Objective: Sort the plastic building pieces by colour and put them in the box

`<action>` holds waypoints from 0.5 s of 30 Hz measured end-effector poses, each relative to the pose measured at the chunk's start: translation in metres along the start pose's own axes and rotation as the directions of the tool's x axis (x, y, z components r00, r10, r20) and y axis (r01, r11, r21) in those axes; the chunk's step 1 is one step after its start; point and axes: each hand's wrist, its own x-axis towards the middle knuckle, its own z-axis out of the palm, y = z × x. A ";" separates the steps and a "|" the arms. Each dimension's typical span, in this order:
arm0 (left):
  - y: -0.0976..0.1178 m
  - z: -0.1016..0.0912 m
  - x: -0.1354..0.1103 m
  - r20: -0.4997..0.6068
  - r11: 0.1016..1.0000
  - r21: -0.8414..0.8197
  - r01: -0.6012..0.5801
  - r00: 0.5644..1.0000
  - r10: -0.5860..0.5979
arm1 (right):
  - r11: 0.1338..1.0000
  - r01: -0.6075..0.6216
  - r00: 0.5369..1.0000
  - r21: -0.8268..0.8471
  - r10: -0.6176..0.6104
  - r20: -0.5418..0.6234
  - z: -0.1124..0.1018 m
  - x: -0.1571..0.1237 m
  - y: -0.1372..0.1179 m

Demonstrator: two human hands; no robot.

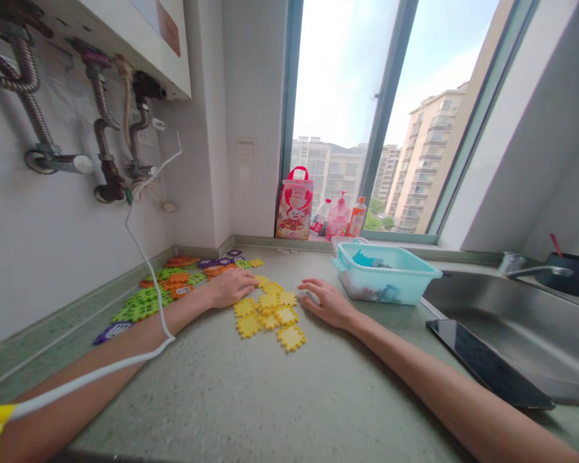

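Observation:
Several yellow square puzzle tiles [270, 315] lie in a cluster on the grey-green countertop [251, 399], between my two hands. My left hand [232, 286] rests palm down at the cluster's left edge, fingers stretched toward the tiles. On the other side, my right hand [325, 301] lies flat on the counter at the cluster's right edge, fingers spread, just in front of a turquoise plastic tub [385, 274]. Neither hand grips a tile.
More tiles, green [142, 302], orange [181, 262] and purple, are spread along the left wall. A white cable [145, 257] hangs across my left forearm. A dark tablet [487, 363] lies beside the steel sink [521, 315]. A red bag [294, 206] and bottles [338, 218] stand on the window sill.

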 end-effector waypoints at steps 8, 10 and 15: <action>-0.009 -0.005 -0.011 -0.018 0.991 0.128 0.037 0.999 -0.035 | 0.996 0.075 0.993 0.038 -0.078 0.093 -0.008 -0.014 -0.022; -0.015 -0.012 -0.017 -0.045 0.971 0.229 0.072 0.997 -0.063 | 0.995 0.090 0.985 0.044 -0.096 0.145 -0.007 -0.017 -0.027; -0.018 -0.018 -0.008 -0.136 0.947 0.298 0.118 0.987 -0.080 | 0.996 0.093 0.986 -0.014 -0.090 0.137 -0.005 -0.013 -0.025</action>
